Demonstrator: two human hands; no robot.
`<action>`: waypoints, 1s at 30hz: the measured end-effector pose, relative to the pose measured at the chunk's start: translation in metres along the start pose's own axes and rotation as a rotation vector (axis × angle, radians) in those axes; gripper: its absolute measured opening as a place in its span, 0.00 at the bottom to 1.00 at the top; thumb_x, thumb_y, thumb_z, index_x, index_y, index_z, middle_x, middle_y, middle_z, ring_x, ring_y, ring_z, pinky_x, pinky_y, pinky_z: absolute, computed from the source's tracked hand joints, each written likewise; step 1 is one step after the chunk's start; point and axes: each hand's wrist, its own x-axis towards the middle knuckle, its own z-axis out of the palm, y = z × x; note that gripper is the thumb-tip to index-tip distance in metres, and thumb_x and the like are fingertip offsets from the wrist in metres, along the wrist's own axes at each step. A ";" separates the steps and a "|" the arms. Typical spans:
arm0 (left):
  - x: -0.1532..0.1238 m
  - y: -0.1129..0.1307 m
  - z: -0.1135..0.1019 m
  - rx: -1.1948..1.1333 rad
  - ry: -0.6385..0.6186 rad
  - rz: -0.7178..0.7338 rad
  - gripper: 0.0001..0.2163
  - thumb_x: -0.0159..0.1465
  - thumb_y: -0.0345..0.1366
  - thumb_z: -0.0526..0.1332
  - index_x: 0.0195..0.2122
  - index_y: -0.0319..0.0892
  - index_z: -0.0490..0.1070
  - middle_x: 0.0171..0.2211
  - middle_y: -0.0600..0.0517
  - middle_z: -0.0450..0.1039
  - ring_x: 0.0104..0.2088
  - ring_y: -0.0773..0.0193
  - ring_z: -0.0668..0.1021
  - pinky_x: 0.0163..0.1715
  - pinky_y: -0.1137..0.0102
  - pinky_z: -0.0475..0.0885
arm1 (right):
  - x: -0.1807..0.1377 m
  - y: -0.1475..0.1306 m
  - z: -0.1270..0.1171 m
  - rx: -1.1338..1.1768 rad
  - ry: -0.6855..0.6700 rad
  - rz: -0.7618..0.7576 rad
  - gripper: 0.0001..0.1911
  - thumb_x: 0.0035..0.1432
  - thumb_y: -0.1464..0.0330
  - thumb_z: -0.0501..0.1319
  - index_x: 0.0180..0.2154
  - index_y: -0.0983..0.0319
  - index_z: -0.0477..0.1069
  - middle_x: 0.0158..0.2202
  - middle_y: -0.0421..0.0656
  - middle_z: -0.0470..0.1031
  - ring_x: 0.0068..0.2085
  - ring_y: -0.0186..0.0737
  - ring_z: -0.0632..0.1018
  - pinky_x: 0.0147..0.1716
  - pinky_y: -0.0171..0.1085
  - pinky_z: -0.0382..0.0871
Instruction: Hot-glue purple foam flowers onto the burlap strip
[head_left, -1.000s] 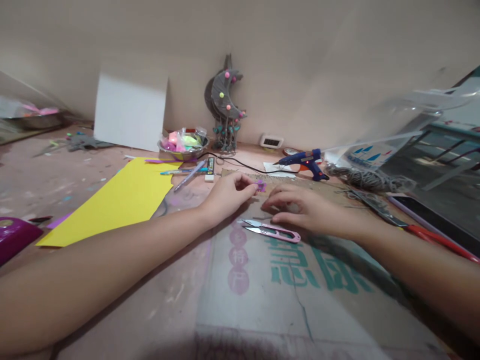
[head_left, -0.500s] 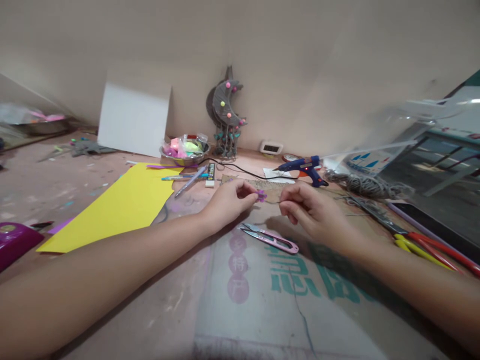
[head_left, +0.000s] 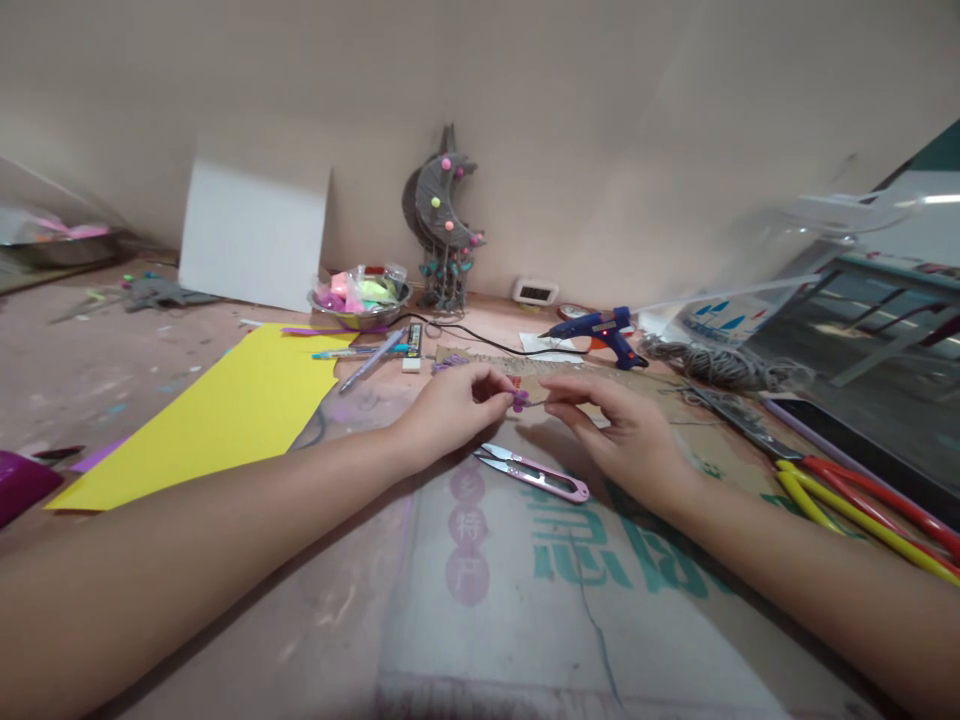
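Note:
My left hand (head_left: 454, 408) pinches a small purple flower-shaped piece (head_left: 520, 400) between thumb and forefinger. A thin dark cord (head_left: 536, 403) runs from the piece to my right hand (head_left: 626, 430). The right thumb and forefinger are closed on that cord, close to the flower. Just below the hands, pink-handled thread snips (head_left: 534, 476) lie with their blades apart. They rest on a flat cardboard sheet (head_left: 517, 640) printed with green and pink characters. A loose strand of yarn (head_left: 596, 625) lies on the sheet.
A blue glue gun (head_left: 600, 333) stands behind my right hand, its black cable trailing left. Grey yarn (head_left: 720, 362), large red-and-yellow-handled scissors (head_left: 832, 480) and a phone (head_left: 862, 445) lie to the right. Left are yellow paper (head_left: 217, 420), pens (head_left: 371, 360) and a metal bowl (head_left: 360, 312).
My right hand has come closer to the purple flower, shortening the cord between them, and its fingers have straightened somewhat. The whole view has shifted slightly.

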 end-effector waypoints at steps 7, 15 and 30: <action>0.001 -0.001 0.001 0.018 0.031 0.022 0.05 0.55 0.33 0.56 0.30 0.40 0.70 0.29 0.53 0.73 0.29 0.68 0.73 0.29 0.74 0.65 | 0.000 0.004 -0.001 -0.072 -0.012 -0.006 0.08 0.58 0.69 0.54 0.34 0.58 0.72 0.32 0.42 0.77 0.34 0.38 0.76 0.34 0.38 0.69; 0.001 -0.001 0.000 0.039 0.024 0.032 0.05 0.56 0.33 0.56 0.30 0.40 0.69 0.30 0.53 0.73 0.29 0.68 0.73 0.31 0.74 0.66 | 0.001 0.003 0.001 -0.085 0.004 -0.050 0.06 0.58 0.70 0.54 0.33 0.58 0.70 0.31 0.42 0.76 0.33 0.39 0.76 0.34 0.38 0.70; 0.004 -0.006 0.003 0.057 0.018 0.031 0.06 0.56 0.34 0.55 0.31 0.41 0.70 0.29 0.53 0.73 0.30 0.66 0.74 0.31 0.73 0.66 | 0.002 0.002 -0.002 -0.044 0.006 -0.219 0.06 0.57 0.71 0.55 0.33 0.60 0.71 0.26 0.42 0.70 0.31 0.38 0.71 0.32 0.38 0.65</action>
